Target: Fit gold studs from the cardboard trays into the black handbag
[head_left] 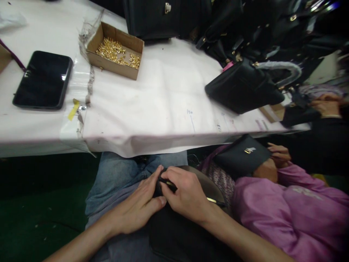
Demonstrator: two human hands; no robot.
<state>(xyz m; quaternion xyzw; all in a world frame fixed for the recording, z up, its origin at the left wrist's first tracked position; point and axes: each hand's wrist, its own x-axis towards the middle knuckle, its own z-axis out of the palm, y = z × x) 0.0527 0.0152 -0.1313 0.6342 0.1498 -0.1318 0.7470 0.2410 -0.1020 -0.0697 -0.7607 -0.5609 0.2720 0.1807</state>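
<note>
Your hold is the weak point: the black bag (174, 233) lies loose across your lap, below the edge of the surface (163, 109), and I judge the small gold-edged fitting (169, 184) could slip if the bag slides off your knees. Your right hand (188, 196) has its fingers closed in a pinch on that fitting at the bag's top edge, while your left hand (136, 209) lies flat with fingers extended, thumb tip touching the same spot. Farther off, the box of gold studs (116, 51) sits well apart on the surface, beside the phone (42, 80).
</note>
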